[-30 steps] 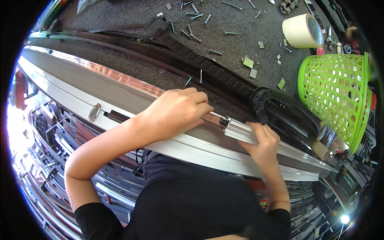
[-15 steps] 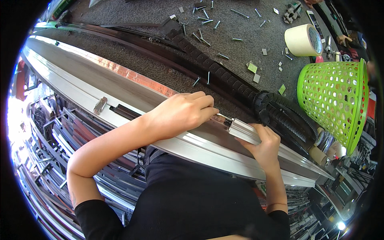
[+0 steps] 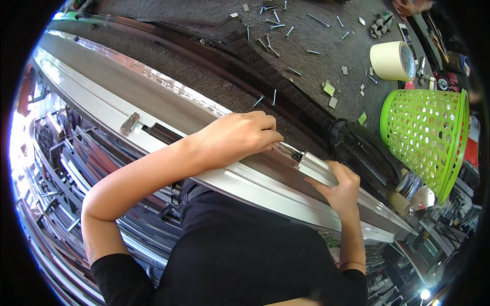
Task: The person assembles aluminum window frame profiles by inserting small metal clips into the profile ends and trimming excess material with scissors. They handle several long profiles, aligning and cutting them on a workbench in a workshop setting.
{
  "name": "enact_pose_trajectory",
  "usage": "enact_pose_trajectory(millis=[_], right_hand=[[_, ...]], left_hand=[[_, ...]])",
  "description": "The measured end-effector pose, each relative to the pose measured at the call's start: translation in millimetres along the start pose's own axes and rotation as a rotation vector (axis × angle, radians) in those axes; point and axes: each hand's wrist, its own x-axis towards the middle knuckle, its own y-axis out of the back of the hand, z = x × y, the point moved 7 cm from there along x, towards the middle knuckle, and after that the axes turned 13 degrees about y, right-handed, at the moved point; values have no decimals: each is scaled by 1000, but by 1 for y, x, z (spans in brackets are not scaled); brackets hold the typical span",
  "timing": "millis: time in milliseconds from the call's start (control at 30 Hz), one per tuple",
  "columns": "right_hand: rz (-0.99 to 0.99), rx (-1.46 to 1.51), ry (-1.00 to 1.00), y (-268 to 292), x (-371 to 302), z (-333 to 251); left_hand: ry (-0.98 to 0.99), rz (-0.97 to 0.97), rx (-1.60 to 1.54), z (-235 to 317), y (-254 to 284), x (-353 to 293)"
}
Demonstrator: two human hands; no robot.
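- The left hand (image 3: 240, 135) is bent over the long pale frame (image 3: 275, 187); its fingers are curled and pinch a thin shiny rod (image 3: 289, 148); most of what the palm holds is hidden from me.
- The right hand (image 3: 344, 187) grips a short silver block (image 3: 315, 167); the thumb is on the near side, and the fingers go round the far side.
- The silver block sits above the long frame, to the right of the left hand; the rod points at its dark left end; I cannot tell if the tip goes inside.
- A small metal clip (image 3: 129, 124) is on the frame, left of the left arm; a black strip (image 3: 161, 133) is just beside it, partly behind that arm.
- Past the frame, a black bumpy chain (image 3: 301, 99) runs slantwise over a grey mat (image 3: 326, 53); loose screws (image 3: 318, 20) lie about there.
- On the far right is a green basket (image 3: 421, 137) full of holes, tipped over; a fat roll of tape (image 3: 386, 61) is near it; someone else's hand (image 3: 403, 7) shows at the top.
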Motion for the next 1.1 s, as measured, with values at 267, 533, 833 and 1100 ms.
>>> enact_pose_trajectory(millis=[267, 533, 833, 1100], right_hand=[[-13, -51, 11, -5, -2, 0], [7, -54, 47, -6, 2, -4], [16, -79, 36, -7, 0, -6], [107, -125, 132, -4, -9, -13]], left_hand=[[-55, 34, 73, 4, -3, -2], [-72, 20, 82, 6, -4, -2], [34, -35, 58, 6, -5, 5], [-51, -19, 50, 32, -19, 15]])
